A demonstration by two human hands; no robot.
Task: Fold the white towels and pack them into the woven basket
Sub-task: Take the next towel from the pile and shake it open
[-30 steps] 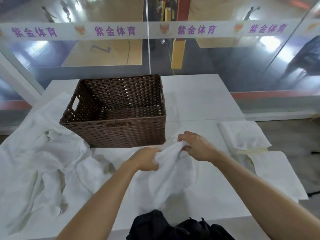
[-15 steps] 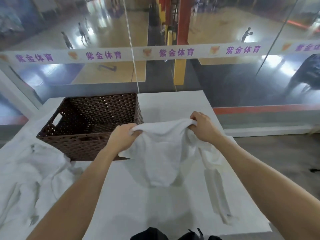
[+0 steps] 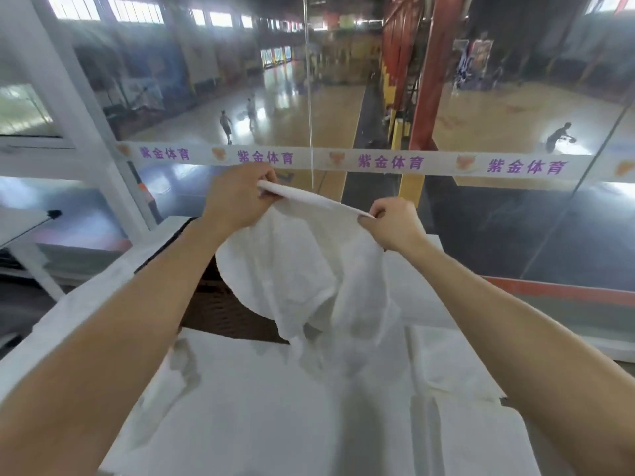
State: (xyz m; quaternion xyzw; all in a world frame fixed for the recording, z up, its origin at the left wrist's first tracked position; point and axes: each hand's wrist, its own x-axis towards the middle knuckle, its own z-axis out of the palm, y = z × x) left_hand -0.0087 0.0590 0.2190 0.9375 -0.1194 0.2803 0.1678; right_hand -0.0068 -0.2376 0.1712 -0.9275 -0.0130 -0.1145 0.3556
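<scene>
White fabric is pinched at its top edge by the left hand [image 3: 237,199], whose fingers are curled round one end. The white towel [image 3: 302,269] is held up in the air between both hands and hangs slack above the table [image 3: 268,424]. The brown woven basket [image 3: 220,312] is partly hidden behind it. The other end is pinched by the right hand [image 3: 395,230]. A folded towel [image 3: 450,365] is seen lying on the table at the right.

White towel [image 3: 302,269] is held in the air, unfolded, with its upper edge stretched between the left hand [image 3: 237,197] and right hand [image 3: 395,225], both pinching it. The lower part droops crumpled. The dark brown woven basket [image 3: 223,314] stands behind it, largely hidden. A second white towel [image 3: 446,365] lies flat on the table [image 3: 419,286] to the right.
</scene>
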